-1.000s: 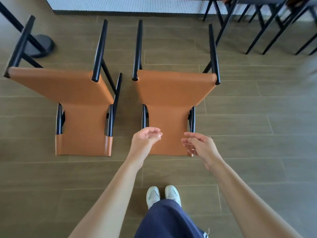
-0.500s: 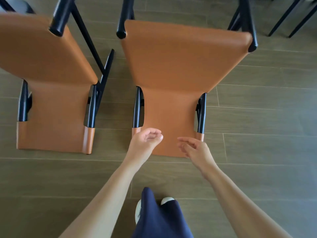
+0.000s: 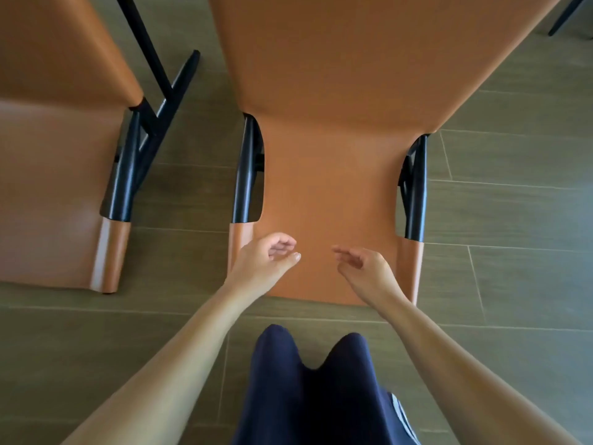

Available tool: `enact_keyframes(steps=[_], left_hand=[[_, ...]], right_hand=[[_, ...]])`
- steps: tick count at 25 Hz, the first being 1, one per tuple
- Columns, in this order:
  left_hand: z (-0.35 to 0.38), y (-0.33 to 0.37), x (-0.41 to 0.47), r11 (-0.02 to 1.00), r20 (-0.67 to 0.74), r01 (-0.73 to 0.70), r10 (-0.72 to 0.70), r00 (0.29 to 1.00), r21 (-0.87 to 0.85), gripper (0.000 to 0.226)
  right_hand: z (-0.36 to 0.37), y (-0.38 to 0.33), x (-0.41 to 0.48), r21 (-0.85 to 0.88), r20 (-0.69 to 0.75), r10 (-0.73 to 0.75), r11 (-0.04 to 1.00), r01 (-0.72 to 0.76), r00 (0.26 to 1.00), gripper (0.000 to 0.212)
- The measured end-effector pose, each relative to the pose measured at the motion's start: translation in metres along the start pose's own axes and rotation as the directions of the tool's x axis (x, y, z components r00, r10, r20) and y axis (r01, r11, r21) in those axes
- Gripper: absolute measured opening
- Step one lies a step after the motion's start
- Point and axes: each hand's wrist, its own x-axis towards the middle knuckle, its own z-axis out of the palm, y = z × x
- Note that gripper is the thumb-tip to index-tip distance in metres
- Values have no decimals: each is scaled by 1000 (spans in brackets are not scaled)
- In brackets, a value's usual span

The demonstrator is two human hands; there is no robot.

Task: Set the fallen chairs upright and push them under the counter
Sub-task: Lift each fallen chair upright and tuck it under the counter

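Head view: the left chair (image 3: 48,187) lies tipped on its back on the floor (image 3: 513,220). Beside it, the left hand (image 3: 266,261) is loosely curled and empty over the near end of the right chair (image 3: 337,139), also tipped over. The right hand (image 3: 365,268) is likewise empty. The step looks like reaching for the backrest. Next, both hands need a firm hold on its edge to tilt it upright.

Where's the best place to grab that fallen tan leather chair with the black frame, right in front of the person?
Probably the backrest's near end, at the two leather-wrapped side posts, coming from the person's side with one hand on each. The black-framed tan leather chair lies on its back with that end nearest, so lifting there should tip it upright.
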Motion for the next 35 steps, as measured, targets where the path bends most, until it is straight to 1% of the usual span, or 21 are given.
enact_keyframes(steps=[4,7,8,10,12,15,17,21,24,26,29,32,35], left_hand=[[22,-48,30,992,19,-57,55,998,110,23],[38,-78,44,960,77,-106,89,993,259,29],[42,-87,48,942,87,-136,114,990,308,33],[49,-103,53,872,118,-232,201,973,431,45],[56,-115,59,758,188,-330,272,944,563,56],[66,-133,61,614,276,-381,263,924,691,66],[75,-144,59,523,315,-389,229,921,758,75],[85,-163,56,394,328,-377,187,926,838,88],[82,-172,55,315,350,-389,174,920,866,86],[81,-175,54,258,365,-404,187,912,877,82],[86,-173,52,161,377,-405,177,909,900,93],[92,-170,50,158,340,-360,138,930,919,104],[96,-170,48,174,312,-333,136,940,927,104]], right_hand=[[22,33,38,-81,24,-76,994,78,997,40],[35,55,56,-214,28,-121,969,124,992,44],[40,61,61,-270,35,-159,949,162,987,46],[50,75,67,-394,97,-248,880,265,964,54],[59,86,69,-528,170,-272,786,321,947,66],[68,107,69,-708,253,-262,605,363,931,80],[71,116,67,-780,271,-253,509,365,929,84],[79,132,64,-860,268,-212,388,332,940,89],[82,138,66,-884,265,-210,337,324,941,93],[86,138,67,-899,284,-214,279,337,935,98],[97,139,68,-922,305,-197,183,341,932,108],[104,139,69,-928,301,-171,172,329,938,111],[108,141,67,-923,278,-192,218,317,941,112]])
